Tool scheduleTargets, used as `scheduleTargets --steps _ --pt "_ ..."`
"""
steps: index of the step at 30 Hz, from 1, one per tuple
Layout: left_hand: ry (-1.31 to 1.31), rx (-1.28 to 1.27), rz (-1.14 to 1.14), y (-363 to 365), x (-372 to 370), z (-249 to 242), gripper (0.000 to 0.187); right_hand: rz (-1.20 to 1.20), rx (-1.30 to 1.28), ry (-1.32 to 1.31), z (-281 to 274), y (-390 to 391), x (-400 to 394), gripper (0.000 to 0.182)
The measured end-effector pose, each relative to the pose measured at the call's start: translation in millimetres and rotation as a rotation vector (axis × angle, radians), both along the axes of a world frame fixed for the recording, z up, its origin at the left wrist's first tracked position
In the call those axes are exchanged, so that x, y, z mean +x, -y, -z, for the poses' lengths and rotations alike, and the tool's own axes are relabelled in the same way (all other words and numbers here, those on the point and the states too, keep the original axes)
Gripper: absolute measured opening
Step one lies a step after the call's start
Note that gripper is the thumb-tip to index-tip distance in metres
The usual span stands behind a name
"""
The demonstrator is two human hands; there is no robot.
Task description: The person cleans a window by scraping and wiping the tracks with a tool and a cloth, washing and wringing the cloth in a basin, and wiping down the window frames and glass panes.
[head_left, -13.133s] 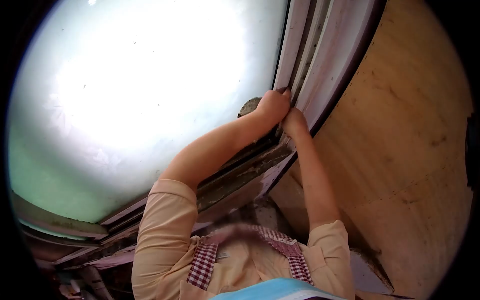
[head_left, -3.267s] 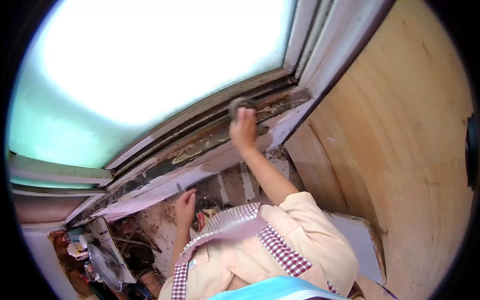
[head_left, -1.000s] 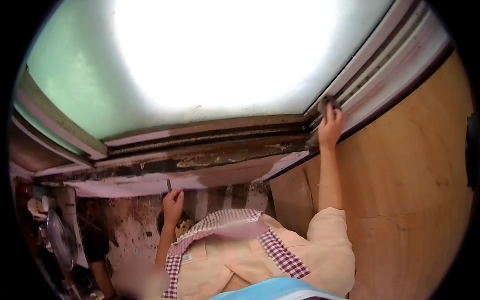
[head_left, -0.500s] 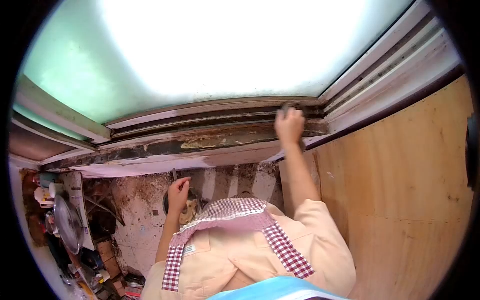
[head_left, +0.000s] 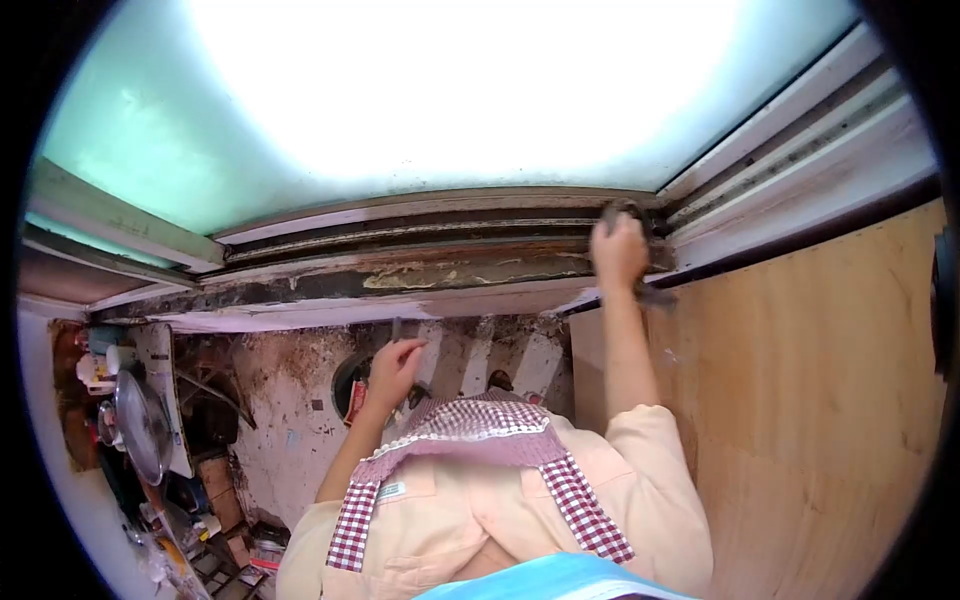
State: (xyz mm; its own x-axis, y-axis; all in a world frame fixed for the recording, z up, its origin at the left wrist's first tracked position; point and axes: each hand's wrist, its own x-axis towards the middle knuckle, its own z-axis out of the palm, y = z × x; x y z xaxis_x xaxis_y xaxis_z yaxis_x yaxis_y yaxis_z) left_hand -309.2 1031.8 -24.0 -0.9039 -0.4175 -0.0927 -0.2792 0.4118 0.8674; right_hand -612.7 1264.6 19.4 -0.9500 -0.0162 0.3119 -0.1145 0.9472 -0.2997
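My right hand (head_left: 620, 250) is closed on a dark, crumpled rag (head_left: 655, 296), whose loose end hangs below the wrist side. The hand presses at the right end of the dirty window track (head_left: 450, 230), close to the corner of the frame. Lower and to the left, my left hand (head_left: 396, 370) is closed around a thin grey tool (head_left: 396, 328); only a short straight piece sticks up past the fingers, and its kind is hidden. That hand hovers in front of the wall under the sill (head_left: 420, 275), which is stained and flaking.
A bright frosted window pane (head_left: 420, 100) fills the top. On the right stands a wooden panel (head_left: 800, 390). A shelf at left carries a glass pot lid (head_left: 142, 428) and other kitchenware. Below, a dark bucket (head_left: 345, 385) stands on the dirty floor (head_left: 290, 400).
My right hand has slid rightward along the track with the rag, nearer the corner. My left hand has shifted right and slightly up, still holding the thin tool. The view has shifted slightly.
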Motion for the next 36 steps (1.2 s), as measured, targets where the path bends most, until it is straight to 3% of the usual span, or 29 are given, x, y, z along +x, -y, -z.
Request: scheduleTargets --steps 3,4,6,8,9,11,14,16,18,22,24,28,31,34,36 --pt "0.007 0.092 -0.144 8.4 25.9 28.8 0.020 -0.359 -0.235 -0.141 13.0 88.6 55.8 0.011" --pt "0.035 0.094 -0.135 7.8 26.1 25.8 0.020 -0.510 -0.341 -0.036 13.0 116.1 74.9 0.015" --pt "0.081 0.091 -0.127 12.0 20.3 11.6 0.021 -0.705 -0.191 -0.033 11.2 148.3 89.9 0.028" --pt "0.002 0.092 -0.144 10.0 12.5 -4.8 0.021 -0.752 -0.195 0.134 0.3 124.7 70.2 0.027" --pt "-0.004 0.109 -0.152 12.3 11.5 -14.7 0.021 -0.725 -0.246 0.031 -1.4 101.7 59.0 0.027" --pt "-0.033 0.092 -0.184 22.5 23.9 -16.1 0.020 -0.515 -0.224 0.015 -1.8 37.3 25.7 0.030" --pt "0.007 0.029 -0.350 38.3 70.7 7.0 0.020 -0.147 0.036 -0.081 15.4 -48.4 -23.6 0.030" --pt "0.039 0.027 -0.472 45.6 112.1 29.1 0.020 -0.010 0.122 -0.050 2.7 -21.7 -5.1 0.034" --pt "0.061 0.074 -0.616 49.5 148.6 49.0 0.021 -0.138 0.174 -0.063 4.9 27.4 20.9 0.029" --pt "0.038 0.154 -0.739 52.0 180.3 58.9 0.021 -0.633 -0.092 -0.137 6.9 168.7 99.6 0.023" --pt "0.045 0.155 -0.706 56.2 181.0 56.4 0.021 -0.739 -0.096 0.068 -1.3 246.4 136.4 0.022" --pt "0.074 0.059 -0.640 70.2 171.4 49.1 0.021 -1.040 -0.167 0.023 10.4 370.6 189.0 0.026" --pt "0.099 0.119 -0.632 84.4 166.4 23.7 0.022 -1.042 -0.081 0.198 0.2 391.0 198.0 0.027" --pt "0.078 0.080 -0.644 107.7 183.2 21.5 0.023 -1.123 -0.263 0.090 7.0 344.2 172.1 0.026" --pt "0.033 0.079 -0.681 125.4 202.2 38.1 0.024 -1.004 -0.220 0.019 -0.3 307.9 162.7 0.030"
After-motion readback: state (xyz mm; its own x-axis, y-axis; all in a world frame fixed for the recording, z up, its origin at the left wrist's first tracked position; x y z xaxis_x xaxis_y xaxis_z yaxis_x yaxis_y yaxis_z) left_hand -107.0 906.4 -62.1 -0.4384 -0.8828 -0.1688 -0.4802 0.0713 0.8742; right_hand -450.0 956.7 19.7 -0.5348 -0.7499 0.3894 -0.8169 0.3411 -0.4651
